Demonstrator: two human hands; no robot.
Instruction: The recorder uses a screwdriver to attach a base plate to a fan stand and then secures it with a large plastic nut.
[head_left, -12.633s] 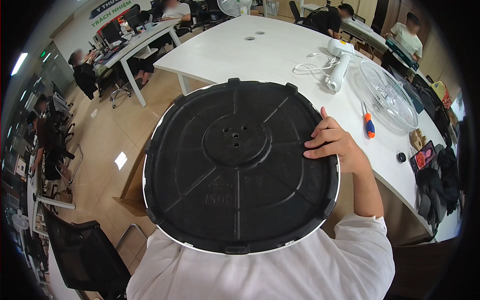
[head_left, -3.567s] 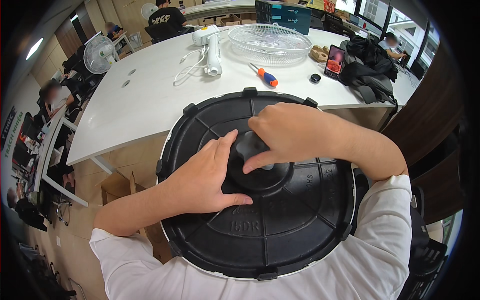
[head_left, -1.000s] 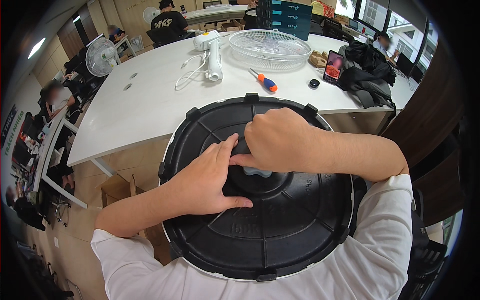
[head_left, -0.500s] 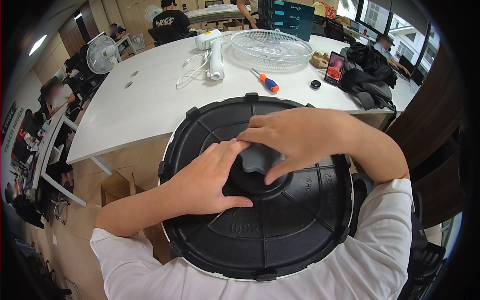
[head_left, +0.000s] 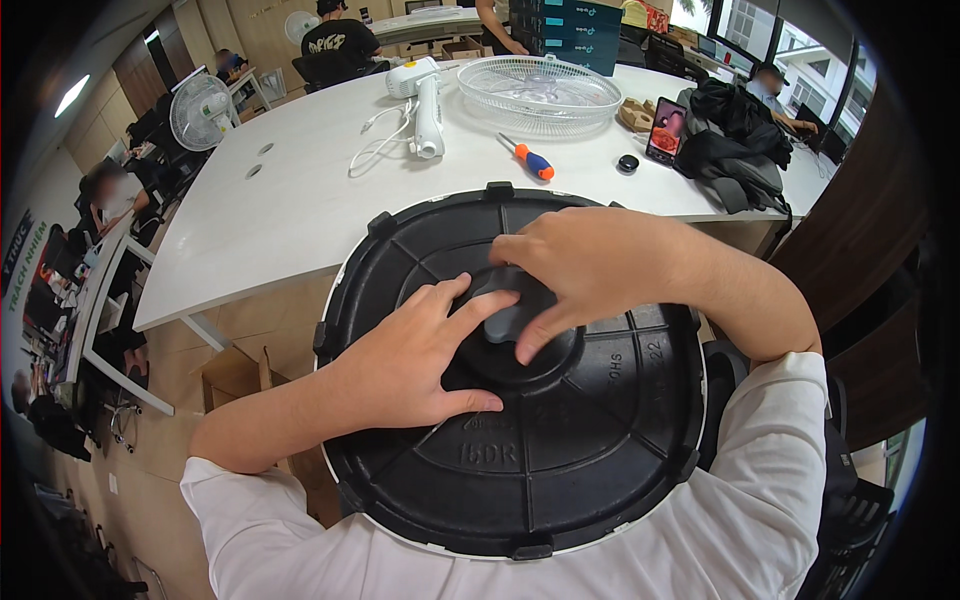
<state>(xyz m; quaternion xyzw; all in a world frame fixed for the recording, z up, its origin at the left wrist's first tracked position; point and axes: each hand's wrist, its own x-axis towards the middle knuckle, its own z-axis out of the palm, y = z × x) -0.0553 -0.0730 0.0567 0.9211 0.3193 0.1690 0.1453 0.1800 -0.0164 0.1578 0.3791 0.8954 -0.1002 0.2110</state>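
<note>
Black plastic disc [head_left: 560, 440], round, ribbed, with small tabs about its rim, was held low in front of the person, near the edge of the white tabletop [head_left: 300, 200]. Dark grey knob [head_left: 505, 312] sat at the disc's raised centre. Left hand [head_left: 415, 355] lay flat on the disc, fingers spread, forefinger tip touching the knob. Right hand [head_left: 590, 265] curved over the knob from the far side, thumb and fingers closed about it; how tightly could not be told.

On the tabletop, well apart from the disc:
- clear plastic fan grille [head_left: 540, 92], lying flat
- screwdriver [head_left: 530, 160] with orange and blue handle, just before the grille
- white fan motor unit with stem [head_left: 425, 100] and loose white cord [head_left: 375, 145]
- small black cap [head_left: 627, 163]
- phone [head_left: 666, 130] propped upright, screen lit
- black bag [head_left: 735, 140] at the right end

White standing fan [head_left: 203, 108] stood beyond the tabletop's left end. Cardboard box [head_left: 245, 375] sat on the floor beside the tabletop's leg. Other people sat at desks at the left and at the far side
</note>
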